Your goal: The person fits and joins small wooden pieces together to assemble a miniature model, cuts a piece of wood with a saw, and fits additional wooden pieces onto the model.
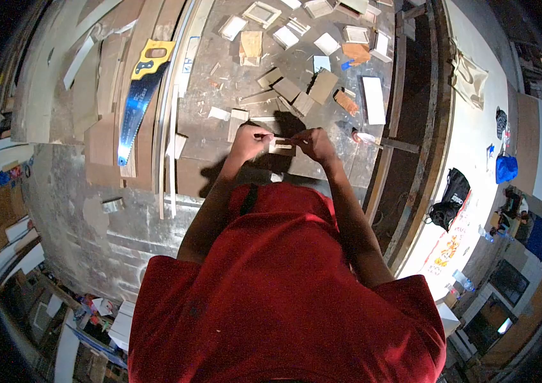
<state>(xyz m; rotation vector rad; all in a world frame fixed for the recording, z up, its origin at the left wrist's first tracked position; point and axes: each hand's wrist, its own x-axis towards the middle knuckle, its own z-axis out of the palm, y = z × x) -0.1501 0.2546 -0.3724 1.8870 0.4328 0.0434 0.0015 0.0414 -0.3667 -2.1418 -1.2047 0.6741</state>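
In the head view, a small pale piece (282, 145) is held over the worktable (212, 48), just beyond the red shirt (283, 281). Its left end is pinched by the bent fingers of the left hand (250, 142), and its right end by those of the right hand (315, 145). Wood offcuts (322, 85) are scattered beyond the hands, and a handsaw (138, 108) is laid on boards (108, 83) to the left.

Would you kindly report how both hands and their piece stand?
Left hand, right hand: both pinching, apparently on a small pale piece. Wood scraps lying just beyond. Handsaw off left, clear of both hands.
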